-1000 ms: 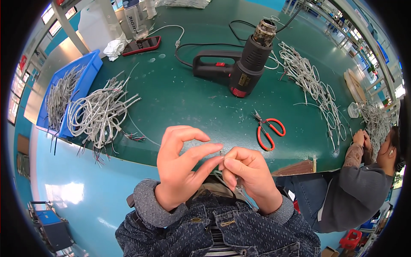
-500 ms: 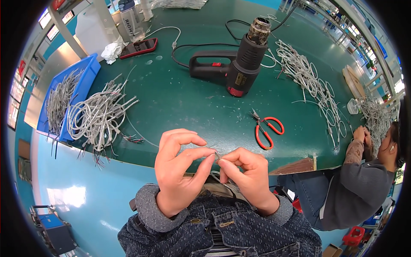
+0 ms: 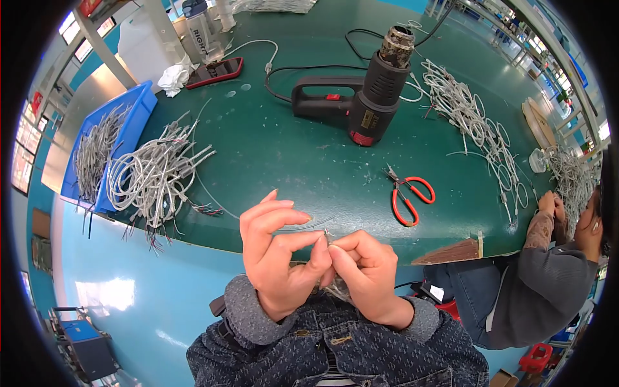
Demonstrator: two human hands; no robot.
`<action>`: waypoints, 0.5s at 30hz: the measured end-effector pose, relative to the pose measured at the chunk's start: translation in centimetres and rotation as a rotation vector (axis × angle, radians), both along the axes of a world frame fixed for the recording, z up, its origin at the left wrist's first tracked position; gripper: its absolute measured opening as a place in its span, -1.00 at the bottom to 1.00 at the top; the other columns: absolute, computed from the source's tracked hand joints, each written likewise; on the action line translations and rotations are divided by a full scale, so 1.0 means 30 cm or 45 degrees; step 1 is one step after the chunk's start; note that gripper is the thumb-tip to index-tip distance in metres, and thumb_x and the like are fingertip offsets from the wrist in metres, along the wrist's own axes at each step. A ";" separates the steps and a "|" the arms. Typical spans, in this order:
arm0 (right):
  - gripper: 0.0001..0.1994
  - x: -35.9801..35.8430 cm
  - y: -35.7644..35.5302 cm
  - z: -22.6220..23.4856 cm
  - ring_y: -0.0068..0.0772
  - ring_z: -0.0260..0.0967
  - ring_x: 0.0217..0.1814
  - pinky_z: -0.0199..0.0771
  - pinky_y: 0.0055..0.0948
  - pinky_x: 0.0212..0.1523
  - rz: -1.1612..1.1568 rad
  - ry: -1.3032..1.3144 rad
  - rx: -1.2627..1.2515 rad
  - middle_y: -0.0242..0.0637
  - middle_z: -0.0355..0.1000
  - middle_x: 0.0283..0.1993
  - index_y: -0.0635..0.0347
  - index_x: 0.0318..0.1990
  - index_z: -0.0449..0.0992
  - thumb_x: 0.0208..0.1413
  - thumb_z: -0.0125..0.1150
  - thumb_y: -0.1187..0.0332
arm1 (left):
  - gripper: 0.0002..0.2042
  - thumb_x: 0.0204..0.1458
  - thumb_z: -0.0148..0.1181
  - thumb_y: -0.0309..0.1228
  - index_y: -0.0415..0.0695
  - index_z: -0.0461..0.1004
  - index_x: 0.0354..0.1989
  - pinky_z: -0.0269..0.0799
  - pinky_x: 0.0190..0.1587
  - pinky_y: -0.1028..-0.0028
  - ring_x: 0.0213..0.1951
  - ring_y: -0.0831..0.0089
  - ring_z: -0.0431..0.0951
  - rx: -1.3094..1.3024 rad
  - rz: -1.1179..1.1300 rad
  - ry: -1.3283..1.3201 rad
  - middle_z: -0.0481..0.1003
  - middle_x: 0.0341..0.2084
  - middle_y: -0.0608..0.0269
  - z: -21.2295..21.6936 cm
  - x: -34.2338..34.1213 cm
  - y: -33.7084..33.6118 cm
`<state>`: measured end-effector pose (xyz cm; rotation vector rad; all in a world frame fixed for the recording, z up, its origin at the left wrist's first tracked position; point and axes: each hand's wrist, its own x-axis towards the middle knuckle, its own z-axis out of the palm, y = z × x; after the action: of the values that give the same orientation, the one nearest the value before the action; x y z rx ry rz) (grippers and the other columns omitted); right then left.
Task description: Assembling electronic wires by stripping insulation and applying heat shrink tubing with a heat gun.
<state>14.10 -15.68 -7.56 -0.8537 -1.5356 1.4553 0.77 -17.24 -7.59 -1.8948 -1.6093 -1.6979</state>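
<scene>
Over the table's near edge, my left hand (image 3: 280,258) and my right hand (image 3: 364,267) meet, thumb and forefinger of each pinching the end of a thin grey cable (image 3: 327,233). The cable's fine tip pokes up between the fingertips, too small to make out in detail. Below the hands, part of its length hangs toward my lap, mostly hidden. The other fingers of my left hand are raised and spread; those of my right are curled in. Red-handled cutting pliers (image 3: 410,197) lie beyond my right hand, jaws pointing away and slightly open.
A black heat gun (image 3: 377,90) stands nozzle up. Cable bundles lie left (image 3: 155,174) and right (image 3: 471,119) on the green table (image 3: 284,155). A blue bin (image 3: 138,116) holds more wires. A phone (image 3: 216,72) and bottle (image 3: 201,35) are far left; a co-worker (image 3: 548,277) sits at right.
My hands have drawn closer together, fingertips now nearly touching around the cable end. My left hand's raised fingers have spread more. The whole view has shifted slightly; the table things stay put.
</scene>
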 end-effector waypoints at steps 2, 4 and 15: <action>-0.94 -0.018 -0.007 -0.008 -0.65 0.41 -0.59 0.32 -0.67 -0.57 -0.040 0.071 -0.039 -0.31 0.47 -0.62 0.35 -0.40 0.41 0.10 0.06 0.56 | -0.82 -0.37 0.30 -0.59 -0.12 0.45 -0.54 0.38 -0.02 0.07 -0.20 0.19 0.43 0.018 -0.011 -0.081 0.42 -0.34 0.23 -0.021 0.004 0.004; -0.94 -0.023 -0.011 -0.011 -0.68 0.40 -0.60 0.31 -0.68 -0.58 -0.055 0.112 -0.061 -0.35 0.46 -0.63 0.32 -0.41 0.41 0.09 0.08 0.54 | -0.81 -0.37 0.29 -0.61 -0.13 0.45 -0.53 0.38 -0.02 0.05 -0.21 0.20 0.43 0.052 -0.032 -0.210 0.42 -0.34 0.21 -0.040 0.008 0.008; -0.91 -0.016 -0.006 -0.010 -0.57 0.40 -0.57 0.36 -0.63 -0.53 -0.023 0.027 -0.049 -0.21 0.46 -0.57 0.41 -0.36 0.39 0.16 -0.01 0.56 | -0.89 -0.20 0.10 -0.71 -0.22 0.38 -0.51 0.34 0.07 0.05 -0.14 0.25 0.38 -0.002 -0.100 -0.353 0.34 -0.27 0.11 -0.044 0.020 -0.005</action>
<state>13.62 -15.86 -7.86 -0.8698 -1.4854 1.4805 1.36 -17.40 -8.90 -1.8107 -1.6440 -2.0709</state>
